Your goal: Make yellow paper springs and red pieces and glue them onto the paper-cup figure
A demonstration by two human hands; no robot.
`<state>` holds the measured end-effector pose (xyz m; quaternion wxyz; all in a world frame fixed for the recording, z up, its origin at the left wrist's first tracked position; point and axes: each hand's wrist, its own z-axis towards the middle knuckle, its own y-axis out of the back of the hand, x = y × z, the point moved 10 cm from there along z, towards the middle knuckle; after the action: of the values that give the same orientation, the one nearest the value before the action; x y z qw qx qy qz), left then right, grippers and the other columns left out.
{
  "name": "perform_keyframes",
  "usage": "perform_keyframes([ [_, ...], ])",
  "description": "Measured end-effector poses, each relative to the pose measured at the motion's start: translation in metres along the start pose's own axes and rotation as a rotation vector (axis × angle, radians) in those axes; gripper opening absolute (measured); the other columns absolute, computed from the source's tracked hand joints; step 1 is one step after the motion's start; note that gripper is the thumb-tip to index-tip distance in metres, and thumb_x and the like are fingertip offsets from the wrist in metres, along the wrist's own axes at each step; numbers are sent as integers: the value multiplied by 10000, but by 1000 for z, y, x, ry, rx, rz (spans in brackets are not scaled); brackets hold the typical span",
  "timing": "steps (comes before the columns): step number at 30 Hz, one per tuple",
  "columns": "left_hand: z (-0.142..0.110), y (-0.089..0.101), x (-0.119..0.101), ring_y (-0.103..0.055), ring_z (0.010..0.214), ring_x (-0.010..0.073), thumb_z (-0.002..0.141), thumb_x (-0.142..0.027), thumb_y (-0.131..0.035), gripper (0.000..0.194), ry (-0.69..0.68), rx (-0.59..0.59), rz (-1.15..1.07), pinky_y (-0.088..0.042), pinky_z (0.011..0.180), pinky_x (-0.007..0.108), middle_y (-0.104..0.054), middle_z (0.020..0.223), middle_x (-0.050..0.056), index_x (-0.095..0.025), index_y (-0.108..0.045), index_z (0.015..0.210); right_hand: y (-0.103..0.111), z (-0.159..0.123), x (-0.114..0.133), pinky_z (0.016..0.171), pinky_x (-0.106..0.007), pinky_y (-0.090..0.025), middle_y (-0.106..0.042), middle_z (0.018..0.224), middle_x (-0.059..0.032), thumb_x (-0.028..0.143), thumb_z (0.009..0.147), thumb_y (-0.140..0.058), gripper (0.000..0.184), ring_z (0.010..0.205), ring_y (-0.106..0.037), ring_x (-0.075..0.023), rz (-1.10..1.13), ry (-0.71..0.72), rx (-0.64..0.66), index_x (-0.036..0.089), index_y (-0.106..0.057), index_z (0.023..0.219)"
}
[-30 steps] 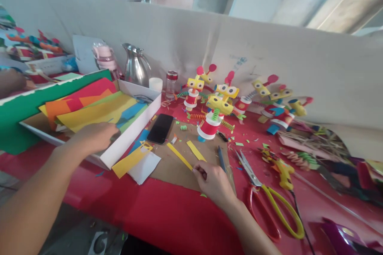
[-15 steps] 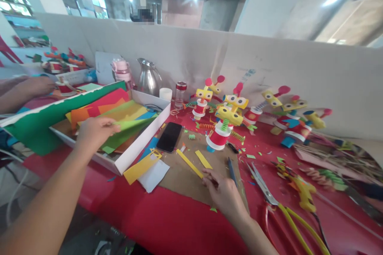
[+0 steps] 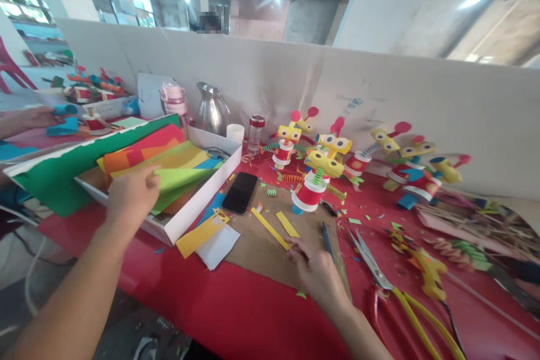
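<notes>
My left hand [image 3: 134,194] is closed in a pinch on the edge of a light green paper sheet [image 3: 182,180], over a white cardboard box [image 3: 202,194]. Under and behind that sheet lie red, orange and yellow papers [image 3: 145,143]. My right hand [image 3: 311,263] rests at the brown board [image 3: 253,253], its fingers closed on the near end of a narrow yellow paper strip [image 3: 270,228]. A shorter yellow strip [image 3: 288,225] lies just beyond those fingers. Left of the board are a wider yellow paper piece [image 3: 200,239] and a white paper [image 3: 219,247].
A phone [image 3: 240,193] lies beside the box. Scissors [image 3: 373,264] and a yellow glue gun [image 3: 430,273] are at the right. Several paper-cup figures [image 3: 310,197] stand toward the partition. A steel jug [image 3: 210,109] and glass bottle [image 3: 255,134] stand behind. Another person's hand [image 3: 37,118] holds blue paper.
My left hand has turned slightly and drawn back a little with the green sheet. My right hand stays nearly still. At far left, the other person's hand has lifted a rolled blue paper.
</notes>
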<state>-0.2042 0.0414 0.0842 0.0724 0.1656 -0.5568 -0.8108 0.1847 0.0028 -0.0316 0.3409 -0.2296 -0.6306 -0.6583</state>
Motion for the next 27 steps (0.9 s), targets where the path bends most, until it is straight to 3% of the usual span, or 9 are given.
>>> perform_keyframes([
  [2,-36,27,-16,-591,1142,298,903,-328,-348,462,-52,-255,-22,-483,912,406,-656,1239,80,-254,-570,1302,3,0,1,695,-269,-511,-747,815,-60,236,874,-406,347,769,-711,-195,-10,8,-20,174,-668,1093],
  [3,-57,28,-31,-577,1166,274,896,-316,-379,437,-166,-295,-46,-466,961,381,-659,1235,59,-278,-589,1278,5,1,2,693,-270,-510,-746,818,-58,231,867,-412,343,764,-708,-194,-18,12,-32,177,-671,1087],
  [6,-119,-7,-72,-646,999,229,861,-290,-473,324,-543,-155,-54,-463,984,359,-739,1013,20,-347,-700,1084,8,1,4,691,-272,-507,-747,823,-51,216,850,-431,334,752,-704,-190,-33,24,-61,188,-677,1074],
  [9,-152,-30,-75,-632,1042,260,835,-230,-501,362,-611,-177,-42,-472,954,402,-724,1123,56,-219,-686,1147,8,0,6,695,-276,-505,-752,817,-45,218,847,-441,332,750,-704,-191,-39,42,-60,191,-673,1083],
  [12,-154,-48,-67,-612,1095,282,825,-165,-488,418,-564,-157,10,-480,898,406,-691,1201,108,-105,-643,1209,5,-1,6,694,-280,-503,-756,823,-42,232,847,-445,335,753,-708,-194,-42,40,-39,190,-666,1095],
  [15,-146,-55,-59,-659,983,264,845,-141,-487,343,-510,-134,47,-481,826,385,-745,1056,99,-107,-690,1119,7,-1,5,691,-285,-504,-759,841,-47,241,841,-451,329,767,-715,-200,-36,33,-45,193,-669,1082],
  [20,-147,-29,-55,-678,732,225,867,-167,-551,196,-485,-351,34,-451,662,334,-765,814,49,-165,-742,912,12,-1,3,686,-295,-502,-764,839,-38,241,835,-467,318,768,-717,-207,-45,29,-73,215,-671,1077],
  [24,-159,-5,-54,-664,746,213,830,-145,-625,225,-485,-530,-76,-455,699,312,-768,880,52,-164,-724,1032,16,-2,5,668,-282,-505,-770,837,-42,254,842,-480,298,733,-720,-199,-66,33,-103,212,-686,1053],
  [27,-165,-6,-62,-638,788,220,819,-108,-615,320,-506,-519,-63,-455,755,320,-758,970,47,-182,-706,1117,21,-2,7,649,-273,-503,-771,815,-40,239,829,-491,290,721,-720,-199,-98,34,-143,210,-697,1032],
])
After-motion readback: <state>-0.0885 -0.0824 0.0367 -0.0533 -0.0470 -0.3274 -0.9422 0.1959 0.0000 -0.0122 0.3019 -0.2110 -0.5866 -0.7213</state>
